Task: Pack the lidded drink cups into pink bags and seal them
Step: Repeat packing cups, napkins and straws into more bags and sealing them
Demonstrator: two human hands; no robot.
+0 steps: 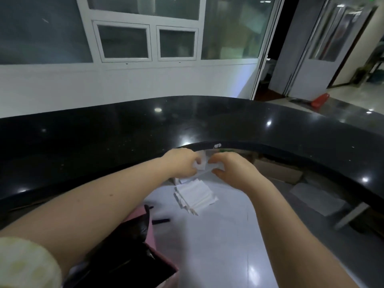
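Sleeved left hand (pixel 180 163), right hand (pixel 233 170) pinch white piece (pixel 201 166) near counter (pixel 124 132) edge.

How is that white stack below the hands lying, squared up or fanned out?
Fanned out: the white stack shows stepped layers along its left edge, each offset from the next.
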